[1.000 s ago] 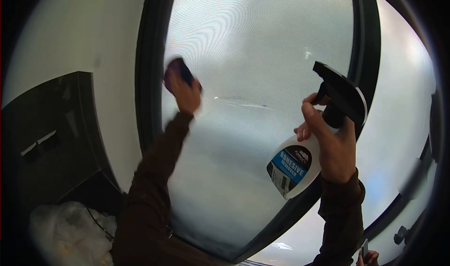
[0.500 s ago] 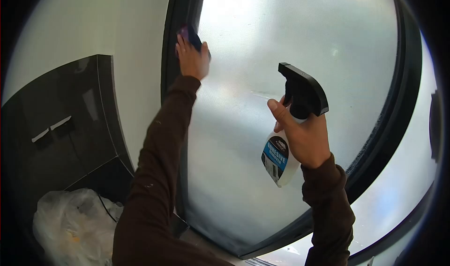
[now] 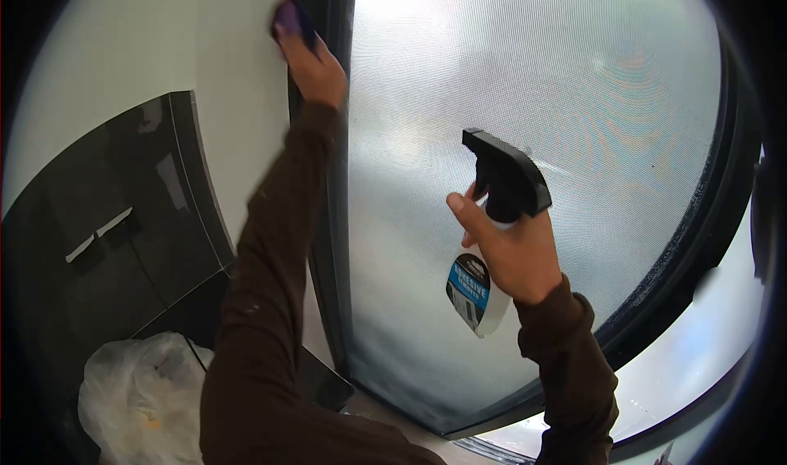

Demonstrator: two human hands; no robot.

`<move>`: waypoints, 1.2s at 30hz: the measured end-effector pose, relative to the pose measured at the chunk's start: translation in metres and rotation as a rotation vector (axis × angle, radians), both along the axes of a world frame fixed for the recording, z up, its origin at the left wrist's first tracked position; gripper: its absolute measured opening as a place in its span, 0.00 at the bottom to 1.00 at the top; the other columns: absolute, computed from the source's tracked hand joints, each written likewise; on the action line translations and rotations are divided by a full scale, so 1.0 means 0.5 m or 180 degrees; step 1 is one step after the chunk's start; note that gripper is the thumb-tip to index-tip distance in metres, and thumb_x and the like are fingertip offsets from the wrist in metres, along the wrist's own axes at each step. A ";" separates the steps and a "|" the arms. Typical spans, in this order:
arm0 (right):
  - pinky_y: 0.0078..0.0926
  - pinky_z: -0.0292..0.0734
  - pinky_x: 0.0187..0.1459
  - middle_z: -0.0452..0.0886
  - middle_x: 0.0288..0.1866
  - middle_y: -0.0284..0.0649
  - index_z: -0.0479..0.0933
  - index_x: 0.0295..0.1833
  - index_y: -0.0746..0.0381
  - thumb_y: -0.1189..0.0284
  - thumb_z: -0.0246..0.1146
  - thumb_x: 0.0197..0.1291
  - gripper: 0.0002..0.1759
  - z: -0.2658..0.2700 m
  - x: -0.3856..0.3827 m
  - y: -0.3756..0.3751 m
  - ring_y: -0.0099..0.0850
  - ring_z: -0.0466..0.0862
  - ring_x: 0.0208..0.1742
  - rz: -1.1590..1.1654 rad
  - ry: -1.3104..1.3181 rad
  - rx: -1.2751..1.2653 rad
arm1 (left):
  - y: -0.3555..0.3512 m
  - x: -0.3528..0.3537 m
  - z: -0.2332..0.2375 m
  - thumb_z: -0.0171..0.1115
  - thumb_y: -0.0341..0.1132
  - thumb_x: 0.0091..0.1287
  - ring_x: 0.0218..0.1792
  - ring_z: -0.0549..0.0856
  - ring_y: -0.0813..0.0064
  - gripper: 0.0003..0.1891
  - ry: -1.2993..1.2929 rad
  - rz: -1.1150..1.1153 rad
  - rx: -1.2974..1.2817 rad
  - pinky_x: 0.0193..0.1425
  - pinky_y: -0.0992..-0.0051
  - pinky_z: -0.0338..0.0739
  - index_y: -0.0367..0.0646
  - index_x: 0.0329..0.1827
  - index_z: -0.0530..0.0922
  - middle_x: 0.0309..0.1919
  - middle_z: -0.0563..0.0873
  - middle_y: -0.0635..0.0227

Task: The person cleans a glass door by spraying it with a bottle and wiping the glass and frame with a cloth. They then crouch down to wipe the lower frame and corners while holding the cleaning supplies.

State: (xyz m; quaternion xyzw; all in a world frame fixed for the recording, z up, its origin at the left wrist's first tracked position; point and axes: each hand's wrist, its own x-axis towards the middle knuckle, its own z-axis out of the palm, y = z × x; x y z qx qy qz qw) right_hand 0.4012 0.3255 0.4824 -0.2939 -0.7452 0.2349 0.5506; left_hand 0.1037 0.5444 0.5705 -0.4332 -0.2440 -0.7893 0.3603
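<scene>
My left hand (image 3: 316, 73) is raised at the upper left with its fingers wrapped on a purple and dark blue cloth (image 3: 293, 22), which lies over the edge between the pale wall and the black frame. My right hand (image 3: 518, 252) grips a spray bottle (image 3: 494, 305) by its neck, below the black trigger head (image 3: 510, 174). The bottle has a blue and black label reading "adhesive remover". It is held upright, slightly tilted, in front of the frosted glass panel (image 3: 426, 244).
A black frame (image 3: 334, 219) borders the glass. Dark glossy tiles (image 3: 106, 170) with two pale strips cover the lower left wall (image 3: 242, 55). A translucent plastic bag (image 3: 135, 383) sits at the lower left, beside a thin black cord.
My left hand has moved up and left with the cloth, from the frame's inner edge towards the wall. My right hand and the bottle appear slightly further left and lower.
</scene>
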 end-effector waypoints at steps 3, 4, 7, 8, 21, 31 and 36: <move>0.22 0.73 0.29 0.76 0.24 0.33 0.77 0.46 0.68 0.66 0.72 0.63 0.17 -0.021 0.006 0.005 0.21 0.76 0.25 -0.0052 0.0061 -0.0016 | 0.031 -0.052 0.053 0.49 0.42 0.78 0.78 0.58 0.38 0.34 -0.0017 -0.0597 -0.0767 0.84 0.57 0.49 0.18 0.74 0.57 0.75 0.60 0.30; 0.22 0.73 0.29 0.76 0.24 0.33 0.77 0.45 0.68 0.66 0.72 0.63 0.17 -0.022 0.005 0.003 0.21 0.76 0.25 -0.0030 0.0152 -0.0017 | 0.032 -0.054 0.051 0.48 0.45 0.79 0.78 0.57 0.37 0.35 0.0023 -0.0822 -0.1096 0.84 0.57 0.49 0.18 0.74 0.57 0.75 0.60 0.30; 0.24 0.74 0.30 0.78 0.25 0.34 0.77 0.45 0.67 0.64 0.73 0.62 0.18 -0.013 -0.035 0.025 0.22 0.77 0.25 0.0042 0.0353 0.0094 | 0.048 -0.035 -0.124 0.46 0.49 0.79 0.79 0.57 0.39 0.39 0.0123 -0.0618 -0.1160 0.84 0.58 0.46 0.16 0.74 0.55 0.76 0.57 0.29; 0.25 0.75 0.30 0.78 0.26 0.34 0.77 0.46 0.67 0.64 0.73 0.62 0.19 -0.010 -0.042 0.036 0.22 0.78 0.25 0.0082 0.0266 0.0008 | 0.074 -0.031 -0.212 0.46 0.50 0.79 0.79 0.56 0.40 0.39 -0.0188 -0.0586 -0.1131 0.84 0.58 0.46 0.14 0.73 0.54 0.76 0.57 0.29; 0.27 0.74 0.28 0.79 0.22 0.37 0.78 0.37 0.69 0.64 0.72 0.63 0.18 -0.022 -0.150 0.100 0.23 0.78 0.22 0.0395 0.0211 0.0092 | 0.023 -0.097 -0.035 0.48 0.47 0.78 0.80 0.57 0.46 0.39 0.0860 -0.0708 -0.1347 0.83 0.64 0.50 0.21 0.77 0.51 0.78 0.56 0.37; 0.20 0.76 0.33 0.80 0.45 0.34 0.74 0.65 0.65 0.74 0.72 0.62 0.26 -0.216 -0.029 0.049 0.18 0.80 0.34 0.0326 0.0423 -0.0558 | 0.066 0.010 -0.596 0.49 0.44 0.80 0.80 0.57 0.44 0.38 -0.0746 -0.0634 -0.1789 0.84 0.60 0.47 0.15 0.75 0.51 0.77 0.57 0.31; 0.21 0.80 0.37 0.80 0.42 0.35 0.75 0.64 0.65 0.78 0.73 0.59 0.27 -0.398 0.068 -0.027 0.19 0.81 0.38 0.0204 0.0223 -0.1292 | 0.060 0.090 -0.842 0.50 0.46 0.79 0.76 0.64 0.45 0.36 -0.2325 -0.1363 -0.1842 0.81 0.59 0.52 0.17 0.74 0.55 0.74 0.63 0.32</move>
